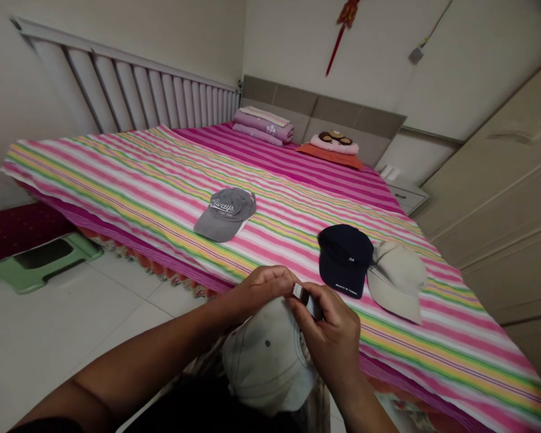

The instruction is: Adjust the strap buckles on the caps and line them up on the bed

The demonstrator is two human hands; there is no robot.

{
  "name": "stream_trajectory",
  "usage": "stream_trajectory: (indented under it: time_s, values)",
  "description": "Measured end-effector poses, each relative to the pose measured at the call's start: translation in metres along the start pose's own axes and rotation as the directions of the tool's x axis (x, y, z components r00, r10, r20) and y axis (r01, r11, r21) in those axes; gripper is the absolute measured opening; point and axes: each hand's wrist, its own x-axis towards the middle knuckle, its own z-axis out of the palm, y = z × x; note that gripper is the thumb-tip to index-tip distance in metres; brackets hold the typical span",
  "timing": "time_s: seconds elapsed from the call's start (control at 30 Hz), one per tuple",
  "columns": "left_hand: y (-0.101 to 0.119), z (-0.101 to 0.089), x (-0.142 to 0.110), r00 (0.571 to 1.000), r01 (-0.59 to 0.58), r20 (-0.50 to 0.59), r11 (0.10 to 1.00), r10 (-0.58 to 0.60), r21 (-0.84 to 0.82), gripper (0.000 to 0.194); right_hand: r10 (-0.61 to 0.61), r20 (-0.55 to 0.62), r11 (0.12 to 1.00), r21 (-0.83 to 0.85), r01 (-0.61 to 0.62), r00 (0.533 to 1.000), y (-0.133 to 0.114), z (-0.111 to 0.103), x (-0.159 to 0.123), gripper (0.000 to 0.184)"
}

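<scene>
A pale baseball cap (pixel 264 355) hangs low in front of my body, its crown toward me. Above it, my left hand (pixel 268 288) pinches the cap's strap end from the left. On the other side, my right hand (pixel 333 322) grips the strap, with thumb and fingers around a small dark and silvery piece (pixel 300 293) that looks like a buckle. On the bed just beyond lie a navy cap (pixel 346 255) and a beige cap (pixel 397 279), touching each other. Farther left is a grey cap (pixel 229 210) with white lettering.
A striped sheet (pixel 130 198) covers the bed. Folded purple bedding (pixel 264 126) and an orange pillow with a folded pink item (pixel 336 143) rest by the headboard (pixel 315 108). A green stool (pixel 49 258) stands on the floor at left, a nightstand (pixel 406 195) at right.
</scene>
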Motion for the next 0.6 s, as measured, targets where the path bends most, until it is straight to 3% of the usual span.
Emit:
stream_trajectory:
  time_s: [0.17, 0.27, 0.37, 0.47, 0.6]
  values:
    - [0.014, -0.001, 0.006, 0.972, 0.202, 0.102, 0.975, -0.211, 0.095, 0.025, 0.007, 0.038, 0.999, 0.035, -0.008, 0.999, -0.003, -0.006, 0.005, 0.012]
    - [0.016, -0.001, 0.006, 0.972, 0.216, 0.047, 0.956, -0.229, 0.197, 0.022, 0.091, 0.052, 0.991, 0.096, -0.096, 0.994, -0.002, -0.01, 0.004, 0.008]
    - [0.013, -0.002, 0.005, 0.981, 0.194, -0.018, 0.962, -0.194, 0.191, 0.02, 0.235, 0.117, 0.95, 0.183, -0.253, 0.965, 0.002, -0.011, 0.002, 0.01]
    - [0.01, -0.005, 0.008, 0.983, 0.181, -0.054, 0.975, -0.175, 0.13, 0.023, 0.369, 0.245, 0.835, 0.337, -0.436, 0.896, 0.006, -0.011, 0.004, 0.014]
    - [0.014, -0.005, 0.017, 0.98, 0.2, -0.015, 0.973, -0.2, 0.113, 0.03, 0.418, 0.404, 0.618, 0.53, -0.581, 0.814, 0.01, -0.01, 0.013, 0.019]
